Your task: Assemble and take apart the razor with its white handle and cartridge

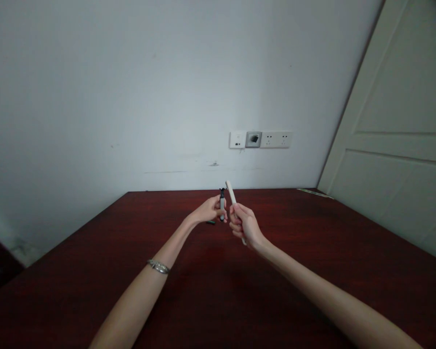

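Right now, in the head view, both hands are up over the dark red table [210,305]. The left hand [210,210] is closed around a small tool [222,207] with a grey handle and a black head, held upright. The right hand [247,226] is curled around a pale stick [231,193], which tilts, its top leaning left and its lower end showing below the fingers. The stick's upper part stands just beside the tool's head; whether the two touch, I cannot tell. Partly hidden by the left hand is a green thing [211,222], too small to make out.

As for trouble, the stick seems gripped near its middle, so a push on its long free end could twist it in the fingers. If the tool's head has an edge, which cannot be seen, a slip could carry it into the right fingers, since they sit close by. A loose hold could also drop either piece onto the table.

Counted up: two hands, one tool, one stick, one green thing, one bracelet [159,266] on the left wrist, one table, four wall plates [237,140] and one door [396,145].
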A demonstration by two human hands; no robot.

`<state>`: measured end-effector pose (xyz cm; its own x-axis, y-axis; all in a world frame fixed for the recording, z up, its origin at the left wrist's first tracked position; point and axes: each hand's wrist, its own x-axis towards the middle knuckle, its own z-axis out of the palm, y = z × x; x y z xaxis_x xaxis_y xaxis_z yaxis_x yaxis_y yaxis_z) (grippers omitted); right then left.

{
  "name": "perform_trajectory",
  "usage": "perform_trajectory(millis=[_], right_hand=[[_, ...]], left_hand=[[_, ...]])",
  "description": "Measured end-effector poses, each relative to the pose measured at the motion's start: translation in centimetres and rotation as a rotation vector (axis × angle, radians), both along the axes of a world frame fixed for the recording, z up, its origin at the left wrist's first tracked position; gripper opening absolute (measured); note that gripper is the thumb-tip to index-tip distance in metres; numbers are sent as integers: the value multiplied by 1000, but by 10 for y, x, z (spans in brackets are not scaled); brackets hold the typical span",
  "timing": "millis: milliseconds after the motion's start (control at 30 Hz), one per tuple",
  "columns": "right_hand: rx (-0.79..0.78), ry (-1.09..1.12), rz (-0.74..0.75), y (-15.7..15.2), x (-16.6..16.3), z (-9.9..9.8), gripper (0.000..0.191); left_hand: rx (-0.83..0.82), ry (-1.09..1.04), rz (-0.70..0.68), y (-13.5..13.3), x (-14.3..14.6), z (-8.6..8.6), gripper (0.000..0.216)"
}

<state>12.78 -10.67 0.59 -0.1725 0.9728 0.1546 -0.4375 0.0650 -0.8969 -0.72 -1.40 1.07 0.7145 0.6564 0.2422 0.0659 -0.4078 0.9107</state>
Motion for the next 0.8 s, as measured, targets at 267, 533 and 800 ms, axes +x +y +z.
perform_trajectory(millis=[267, 533, 800], right_hand=[[10, 6, 5, -4, -7, -5, 39], [-55, -5, 22, -4, -18, -15, 43], [3, 32, -8, -2, -16, -9, 40]], left_hand=[[-9, -21, -6, 0, 0, 1, 25], [54, 8, 57, -1, 1, 4, 18], [52, -6, 21, 1, 2, 3, 20]])
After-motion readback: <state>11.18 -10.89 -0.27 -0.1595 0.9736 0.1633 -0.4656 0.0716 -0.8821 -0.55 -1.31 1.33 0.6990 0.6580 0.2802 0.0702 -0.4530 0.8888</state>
